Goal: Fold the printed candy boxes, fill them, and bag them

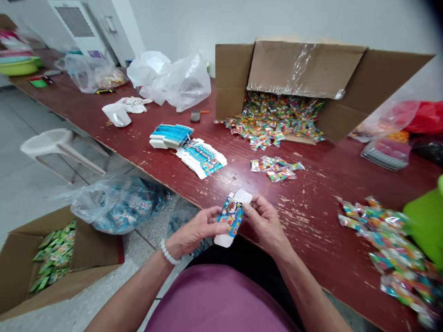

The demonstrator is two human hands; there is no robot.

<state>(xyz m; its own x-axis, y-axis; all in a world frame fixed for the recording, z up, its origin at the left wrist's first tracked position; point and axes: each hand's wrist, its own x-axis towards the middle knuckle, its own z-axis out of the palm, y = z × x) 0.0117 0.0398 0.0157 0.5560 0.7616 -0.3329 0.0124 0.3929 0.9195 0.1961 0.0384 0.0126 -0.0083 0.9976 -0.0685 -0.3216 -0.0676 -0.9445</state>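
Observation:
Both hands hold one small printed paper box [231, 216] with white flaps, just over the near edge of the dark red table [311, 193]. My left hand [194, 233] grips its left side, fingers closed, a white bead bracelet on the wrist. My right hand [265, 221] pinches the box's upper right flap. A small heap of candy packets [277, 167] lies on the table beyond the hands. Flat blue box blanks [202, 157] and a stack of them [170, 136] lie to the left.
A big open carton [311, 74] on its side spills candy packets at the back. More packets [391, 244] and a green container [427, 226] sit at right. Plastic bags [173, 80] stand at back left. On the floor: a bag of boxes [117, 203], a carton [51, 263], a white stool [55, 143].

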